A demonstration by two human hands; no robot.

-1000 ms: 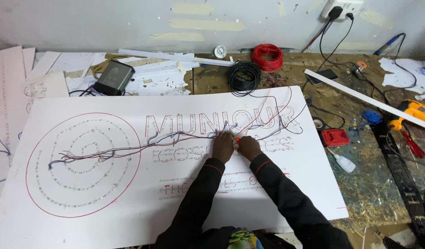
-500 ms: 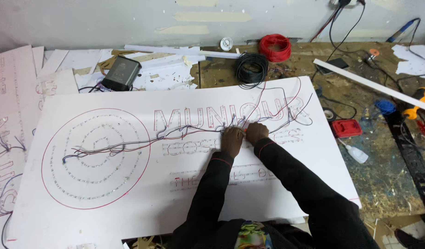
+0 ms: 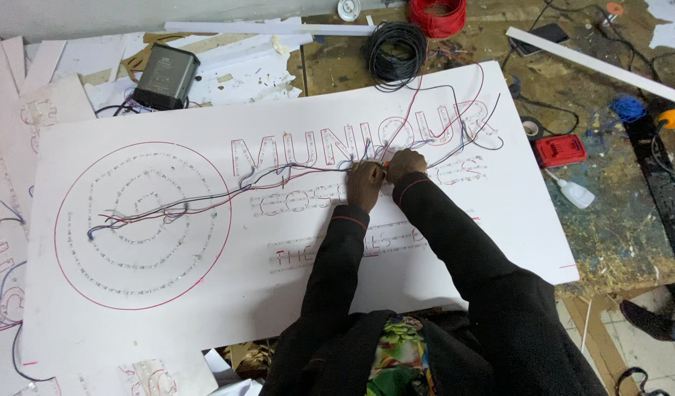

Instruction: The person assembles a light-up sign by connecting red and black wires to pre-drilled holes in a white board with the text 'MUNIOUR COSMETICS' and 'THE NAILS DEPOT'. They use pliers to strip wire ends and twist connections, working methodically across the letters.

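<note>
A large white sign board (image 3: 169,323) lies flat, with dotted outlined letters and a red circle (image 3: 143,224) holding rings of small lights. Thin red, black and blue wires (image 3: 227,194) run from the rings across to the letters. My left hand (image 3: 363,185) and my right hand (image 3: 405,163) sit side by side on the wire bundle at the middle of the letters. Both have their fingers closed around the wires. A small orange bit (image 3: 385,167) shows between them; I cannot tell what it is. Both sleeves are black.
At the back lie a black wire coil (image 3: 396,53), a red wire coil (image 3: 439,15) and a dark power box (image 3: 161,75) on loose white sheets. To the right are a red box (image 3: 559,150), a white squeeze bottle (image 3: 574,193), a white strip (image 3: 594,64) and blue wire (image 3: 629,108).
My hands stay on the same spot of the wire bundle. The view has drawn closer and shifted, so the board fills more of the picture.
</note>
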